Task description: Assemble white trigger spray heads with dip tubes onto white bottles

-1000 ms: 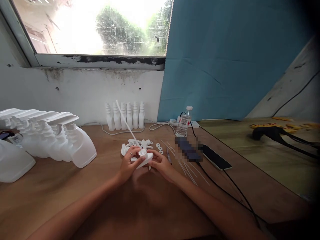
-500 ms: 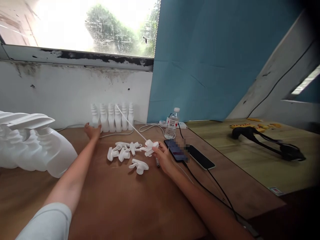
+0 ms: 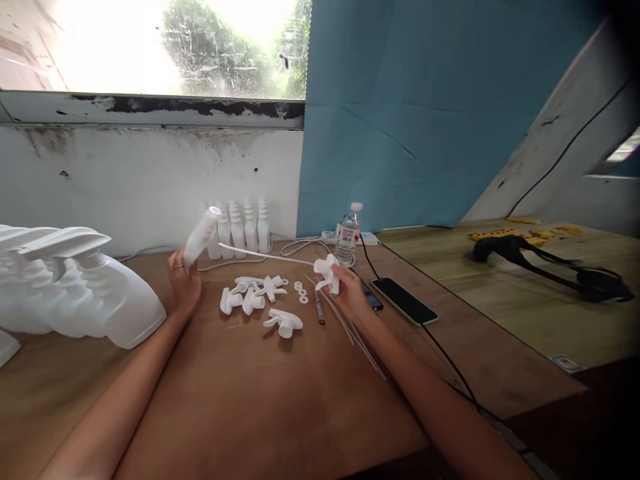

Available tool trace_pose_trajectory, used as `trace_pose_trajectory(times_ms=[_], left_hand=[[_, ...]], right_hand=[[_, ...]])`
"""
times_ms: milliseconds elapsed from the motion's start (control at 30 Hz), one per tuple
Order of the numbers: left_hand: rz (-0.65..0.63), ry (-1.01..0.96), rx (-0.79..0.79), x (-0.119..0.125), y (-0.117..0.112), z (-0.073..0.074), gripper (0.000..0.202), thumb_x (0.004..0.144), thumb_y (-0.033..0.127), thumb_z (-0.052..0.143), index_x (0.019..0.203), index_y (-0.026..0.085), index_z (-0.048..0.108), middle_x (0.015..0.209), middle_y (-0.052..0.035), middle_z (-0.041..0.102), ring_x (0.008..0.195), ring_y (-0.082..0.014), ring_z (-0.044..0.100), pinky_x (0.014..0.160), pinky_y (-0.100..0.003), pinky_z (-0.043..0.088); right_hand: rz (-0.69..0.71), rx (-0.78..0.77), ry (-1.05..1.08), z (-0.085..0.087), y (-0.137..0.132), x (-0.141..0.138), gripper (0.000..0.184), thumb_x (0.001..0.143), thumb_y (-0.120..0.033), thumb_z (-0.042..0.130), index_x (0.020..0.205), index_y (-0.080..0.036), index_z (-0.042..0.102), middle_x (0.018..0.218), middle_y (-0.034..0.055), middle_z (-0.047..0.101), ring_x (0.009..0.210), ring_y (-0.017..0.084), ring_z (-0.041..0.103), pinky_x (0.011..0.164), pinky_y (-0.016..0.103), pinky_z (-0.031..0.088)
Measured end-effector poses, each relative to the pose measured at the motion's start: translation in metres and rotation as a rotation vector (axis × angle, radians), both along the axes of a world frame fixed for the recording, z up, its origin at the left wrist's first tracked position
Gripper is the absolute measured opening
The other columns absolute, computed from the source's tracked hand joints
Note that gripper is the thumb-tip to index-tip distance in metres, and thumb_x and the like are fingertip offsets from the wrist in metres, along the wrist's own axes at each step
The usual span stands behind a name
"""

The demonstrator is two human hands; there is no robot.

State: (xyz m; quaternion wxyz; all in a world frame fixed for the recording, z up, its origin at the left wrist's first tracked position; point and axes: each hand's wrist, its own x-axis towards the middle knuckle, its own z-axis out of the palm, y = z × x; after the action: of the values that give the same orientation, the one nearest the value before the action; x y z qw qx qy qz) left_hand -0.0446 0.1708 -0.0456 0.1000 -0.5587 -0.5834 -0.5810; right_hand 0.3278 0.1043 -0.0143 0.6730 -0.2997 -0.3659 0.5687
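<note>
My left hand [image 3: 185, 285] is closed round the lower part of a white plastic bottle [image 3: 201, 235], which is lifted and tilted with its open neck toward the right. In my right hand [image 3: 351, 293] is a white trigger spray head [image 3: 327, 272], gripped by its body. Its long thin dip tube [image 3: 270, 256] points left, the free end close to the bottle but outside its neck. Between my hands lie several loose spray heads [image 3: 253, 297] and another spray head [image 3: 284, 322] nearer me. Small white washers [image 3: 301, 292] lie beside them.
Several white bottles [image 3: 250, 230] stand along the wall. Large white bottles [image 3: 75, 287] crowd the left side. Loose tubes [image 3: 350, 330] and a small pen-like tool [image 3: 320, 310] lie near my right forearm. A water bottle [image 3: 349, 237], a phone [image 3: 405, 300] and cables are at the right.
My left hand has lifted and tilted a bottle out of the row at the wall. My right hand moved slightly right and up, and the dip tube swung lower, nearly level.
</note>
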Motion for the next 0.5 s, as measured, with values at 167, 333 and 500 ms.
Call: trace_pose_trajectory(times_ms=[167,333,500], left_hand=[[-0.187,0.247,0.049,0.007,-0.049,-0.004,0.043,0.095,0.032,0.042,0.136,0.018,0.044,0.134,-0.0140,0.048,0.127,-0.0250,0.044,0.109,-0.042,0.036],[-0.152,0.306,0.049,0.001,-0.058,-0.014,0.041,0.096,0.032,0.041,0.135,0.020,0.046,0.132,-0.0131,0.050,0.124,-0.0259,0.047,0.106,-0.043,0.038],[-0.145,0.326,0.045,-0.002,-0.054,-0.019,0.042,0.096,0.030,0.040,0.136,0.019,0.045,0.132,-0.0133,0.051,0.124,-0.0260,0.047,0.106,-0.043,0.037]], right_hand=[[-0.067,0.024,0.056,0.005,0.009,0.022,0.029,0.069,-0.034,0.073,0.091,-0.017,0.065,0.083,0.0030,0.069,0.062,0.011,0.062,0.036,0.015,0.038],[-0.132,-0.006,0.085,0.001,0.019,0.037,0.023,0.067,-0.029,0.071,0.084,-0.015,0.065,0.073,0.0027,0.067,0.056,0.011,0.058,0.037,0.017,0.039],[-0.154,-0.011,0.117,0.000,0.023,0.045,0.022,0.066,-0.029,0.071,0.082,-0.014,0.065,0.071,0.0028,0.066,0.053,0.010,0.056,0.037,0.018,0.038]])
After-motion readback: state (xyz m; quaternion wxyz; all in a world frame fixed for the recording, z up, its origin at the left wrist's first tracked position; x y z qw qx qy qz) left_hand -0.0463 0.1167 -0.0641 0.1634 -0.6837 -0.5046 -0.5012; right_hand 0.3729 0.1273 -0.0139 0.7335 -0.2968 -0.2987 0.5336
